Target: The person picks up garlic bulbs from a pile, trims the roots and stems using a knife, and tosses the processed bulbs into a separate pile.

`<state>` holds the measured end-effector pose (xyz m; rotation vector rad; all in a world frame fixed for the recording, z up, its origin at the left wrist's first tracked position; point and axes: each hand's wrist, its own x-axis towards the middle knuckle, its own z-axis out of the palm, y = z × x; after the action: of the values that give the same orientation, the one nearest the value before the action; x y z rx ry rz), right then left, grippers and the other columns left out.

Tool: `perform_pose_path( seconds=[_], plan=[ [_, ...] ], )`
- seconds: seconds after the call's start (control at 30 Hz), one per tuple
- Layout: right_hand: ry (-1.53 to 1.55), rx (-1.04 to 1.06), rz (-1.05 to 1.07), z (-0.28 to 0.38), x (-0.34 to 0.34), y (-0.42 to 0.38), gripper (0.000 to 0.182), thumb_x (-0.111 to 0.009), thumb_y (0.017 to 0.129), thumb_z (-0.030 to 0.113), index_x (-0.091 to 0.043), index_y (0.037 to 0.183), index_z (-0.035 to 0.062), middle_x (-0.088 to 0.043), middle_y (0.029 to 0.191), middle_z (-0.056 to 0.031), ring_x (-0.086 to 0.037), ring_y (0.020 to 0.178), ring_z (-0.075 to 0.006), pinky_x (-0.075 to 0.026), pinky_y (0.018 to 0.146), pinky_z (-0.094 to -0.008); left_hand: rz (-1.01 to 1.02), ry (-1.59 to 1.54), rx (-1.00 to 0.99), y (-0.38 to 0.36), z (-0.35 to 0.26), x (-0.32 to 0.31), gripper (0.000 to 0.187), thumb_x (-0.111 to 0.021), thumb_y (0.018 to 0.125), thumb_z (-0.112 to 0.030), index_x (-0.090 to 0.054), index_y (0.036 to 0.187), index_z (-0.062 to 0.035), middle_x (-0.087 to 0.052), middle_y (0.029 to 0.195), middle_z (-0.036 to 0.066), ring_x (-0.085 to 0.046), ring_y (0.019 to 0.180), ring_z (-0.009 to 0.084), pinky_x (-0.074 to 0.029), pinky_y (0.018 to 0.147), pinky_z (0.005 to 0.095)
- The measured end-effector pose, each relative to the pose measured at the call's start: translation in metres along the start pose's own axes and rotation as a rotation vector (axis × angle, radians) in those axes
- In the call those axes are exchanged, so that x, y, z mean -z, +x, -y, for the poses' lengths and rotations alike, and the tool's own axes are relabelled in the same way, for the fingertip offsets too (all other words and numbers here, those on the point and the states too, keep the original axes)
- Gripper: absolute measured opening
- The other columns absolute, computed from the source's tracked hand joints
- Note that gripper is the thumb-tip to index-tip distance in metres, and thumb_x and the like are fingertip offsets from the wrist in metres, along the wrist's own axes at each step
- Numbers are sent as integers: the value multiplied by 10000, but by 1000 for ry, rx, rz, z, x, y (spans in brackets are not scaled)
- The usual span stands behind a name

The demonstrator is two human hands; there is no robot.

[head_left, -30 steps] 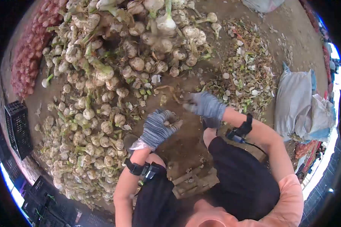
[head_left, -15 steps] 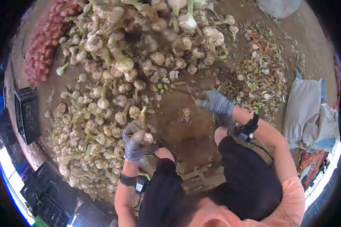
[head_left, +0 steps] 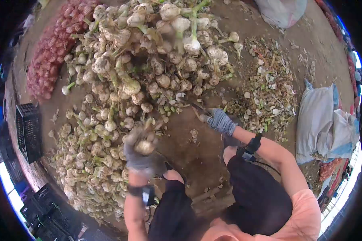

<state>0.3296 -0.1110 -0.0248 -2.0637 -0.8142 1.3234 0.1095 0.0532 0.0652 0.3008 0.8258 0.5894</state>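
My left hand, in a grey glove and smeared by motion, is closed around a garlic bulb with its stem upward. It is held over the right edge of the near garlic heap. My right hand, also gloved, is closed on a slim tool with two narrow prongs, which looks like a pair of shears. The prongs point up and left, towards cut green stem pieces on the ground. The tool's handles are mostly hidden in the glove.
A larger garlic pile rises ahead. Red mesh sacks and a black crate stand left. Trimmings are heaped right, beside whitish sacks. Dirt floor lies between my feet.
The camera view has shifted slightly. My left hand has risen a little with the garlic bulb. My right hand has come slightly left and lower, and the shears show more clearly.
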Motion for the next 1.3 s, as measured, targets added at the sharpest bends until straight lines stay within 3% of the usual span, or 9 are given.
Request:
perform_pose_path(
  seconds=[0.17,0.3,0.37,0.43,0.53,0.87,0.97,1.2,1.3],
  plan=[
    [-44,-1,29,-23,-12,1,456,-568,793,401,-577,1025,8,-599,781,-207,-563,713,-321,-440,675,-382,-690,2217,-304,-86,-164,195,368,-616,767,-357,-631,866,-3,-632,797,136,-608,710,275,-479,664,389],
    [-34,-5,36,-32,-17,-6,461,-563,801,392,-578,1001,-23,-610,780,-187,-572,714,-268,-443,672,-364,-1436,2482,196,-119,-175,75,381,-569,803,-330,-606,944,22,-612,943,194,-598,838,324,-471,762,387],
    [0,-6,26,-28,-16,-6,452,-565,802,387,-580,990,-23,-608,771,-179,-565,707,-256,-441,669,-360,-973,2505,-621,-97,-169,138,413,-594,799,-294,-566,1044,36,-596,1004,198,-569,937,313,-460,825,360],
    [31,-10,19,-19,-13,-8,442,-567,803,383,-582,979,-22,-606,763,-171,-559,699,-244,-439,666,-356,-652,1603,-62,-40,-88,43,632,-681,751,-240,-403,1252,26,-451,1255,199,-456,1141,257,-412,917,343],
    [-30,-3,22,-14,-12,-9,428,-564,807,375,-580,968,-21,-596,741,-168,-543,680,-240,-434,663,-354,-191,1712,-236,57,0,79,854,-740,669,-317,-304,1301,55,-397,1282,243,-385,1210,309,-332,992,372],
    [-116,143,-60,-29,-14,-5,458,-550,803,398,-573,990,-19,-602,753,-218,-588,733,-349,-455,674,-407,-320,1751,-604,122,66,73,652,-742,610,-167,-444,1170,-14,-565,1032,178,-557,947,310,-450,823,379],
    [-367,119,-28,0,-2,-5,440,-550,801,387,-569,986,-11,-601,749,-220,-583,737,-376,-460,645,-434,-64,1200,-284,96,71,64,570,-738,618,-43,-463,1117,-23,-573,962,70,-549,850,137,-473,748,264],
    [-679,338,38,59,0,-14,288,-597,740,313,-544,877,66,-589,717,-157,-592,692,-327,-469,583,-426,120,656,-28,66,90,31,508,-686,658,-15,-448,1106,-25,-569,979,74,-565,841,157,-502,737,289],
    [-779,360,51,75,0,-16,258,-625,715,249,-527,899,97,-599,714,-115,-607,694,-291,-476,584,-418,181,1123,-118,49,78,13,417,-628,748,-198,-458,1091,-32,-591,942,69,-578,806,175,-497,749,299]
  ],
)
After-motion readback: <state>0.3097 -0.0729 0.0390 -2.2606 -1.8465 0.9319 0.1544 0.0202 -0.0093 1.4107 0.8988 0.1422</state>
